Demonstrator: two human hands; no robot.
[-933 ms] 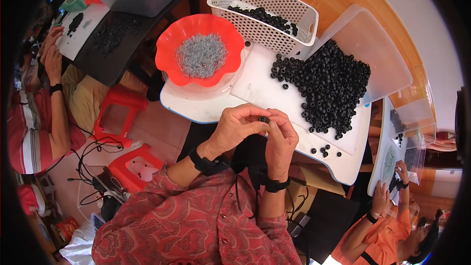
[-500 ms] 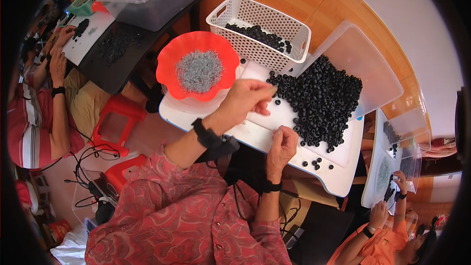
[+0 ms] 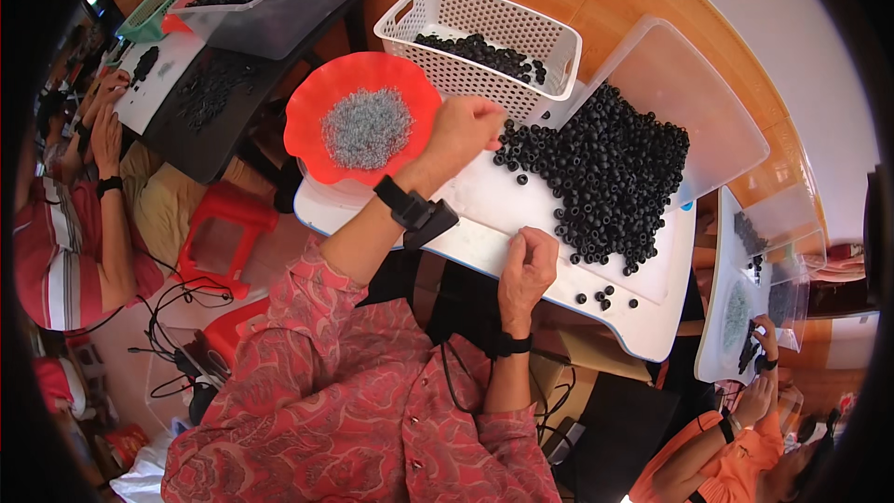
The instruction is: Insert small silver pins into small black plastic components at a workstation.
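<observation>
My left hand [image 3: 463,137] is closed in a pinch over the white table, just right of the red bowl and in front of the white basket. Whatever its fingertips hold is too small to make out. My right hand [image 3: 527,272] hovers by the table's near edge, fingers curled and thumb pressed to them; its contents are hidden. A scalloped red bowl [image 3: 307,121] holds many small grey metal pieces [image 3: 366,129]. Right of my left hand spreads a big pile of small black rings [image 3: 619,177]. More black pieces lie in the white perforated basket [image 3: 484,98].
A translucent tub [image 3: 717,102] lies tipped behind the pile on the white table [image 3: 466,247]. Several loose rings [image 3: 605,298] sit near its front edge. At left, a person works at a black table [image 3: 200,144] beside a red stool [image 3: 223,237]; another person in orange [image 3: 726,456] works at right.
My left hand has moved away from me, toward the basket, still pinched. My right hand keeps nearly the same place and stays closed. The whole view has shifted slightly.
</observation>
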